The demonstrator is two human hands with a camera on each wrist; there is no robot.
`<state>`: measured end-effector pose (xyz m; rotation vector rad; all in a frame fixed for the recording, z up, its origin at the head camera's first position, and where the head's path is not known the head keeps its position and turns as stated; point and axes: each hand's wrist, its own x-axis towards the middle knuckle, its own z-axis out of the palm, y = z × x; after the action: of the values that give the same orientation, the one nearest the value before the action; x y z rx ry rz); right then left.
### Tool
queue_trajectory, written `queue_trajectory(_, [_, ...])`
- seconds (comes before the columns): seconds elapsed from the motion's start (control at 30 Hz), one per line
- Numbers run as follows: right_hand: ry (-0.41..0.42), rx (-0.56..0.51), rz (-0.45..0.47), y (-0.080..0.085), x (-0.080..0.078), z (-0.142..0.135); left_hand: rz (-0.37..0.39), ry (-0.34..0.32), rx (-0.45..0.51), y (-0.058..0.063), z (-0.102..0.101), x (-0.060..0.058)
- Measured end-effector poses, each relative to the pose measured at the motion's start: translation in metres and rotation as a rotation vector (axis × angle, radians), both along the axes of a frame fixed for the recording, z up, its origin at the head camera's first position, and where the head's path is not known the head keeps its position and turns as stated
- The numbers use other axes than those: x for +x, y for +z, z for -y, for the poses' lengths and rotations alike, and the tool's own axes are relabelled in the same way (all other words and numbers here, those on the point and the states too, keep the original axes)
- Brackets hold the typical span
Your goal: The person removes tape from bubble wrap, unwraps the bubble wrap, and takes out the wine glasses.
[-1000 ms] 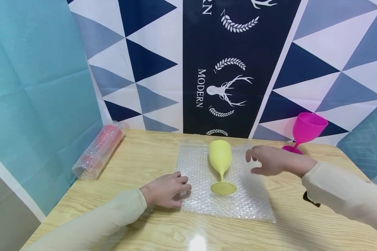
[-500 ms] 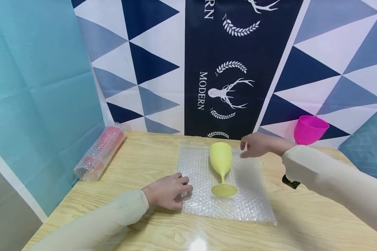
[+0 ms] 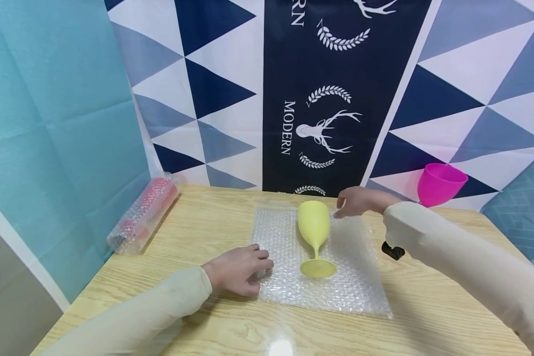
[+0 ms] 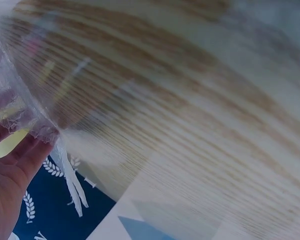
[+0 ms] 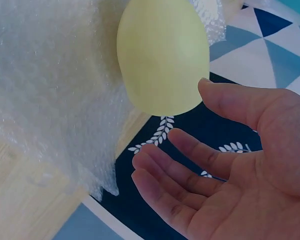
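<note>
On one bench [image 3: 204,222], one bubble-wrap sheet [image 3: 285,283] bears one yellow goblet [image 3: 313,223]; left hand [image 3: 240,271] and right hand [image 3: 359,200], loosely spread.

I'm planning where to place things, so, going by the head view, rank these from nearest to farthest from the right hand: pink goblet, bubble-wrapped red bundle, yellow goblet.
From the right hand:
1. Yellow goblet: just to its left, lying on the bubble wrap sheet.
2. Pink goblet: to its right, partly behind the sleeve.
3. Bubble-wrapped red bundle: far off to the left.
</note>
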<state>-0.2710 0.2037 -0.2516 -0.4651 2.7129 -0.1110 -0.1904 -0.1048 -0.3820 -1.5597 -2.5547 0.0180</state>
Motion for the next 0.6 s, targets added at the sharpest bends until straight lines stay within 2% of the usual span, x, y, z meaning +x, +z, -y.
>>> queue_trajectory(0.13, [-0.047, -0.027, 0.069, -0.004, -0.004, 0.003, 0.002, -0.001, 0.007, 0.000, 0.001, 0.000])
queue_trajectory(0.23, [-0.053, -0.036, 0.081, -0.008, -0.006, 0.004, 0.013, 0.003, 0.012, -0.001, 0.001, 0.001])
queue_trajectory(0.6, [-0.056, -0.059, 0.053, -0.016, -0.008, 0.010, 0.026, 0.038, 0.001, -0.002, 0.004, 0.002])
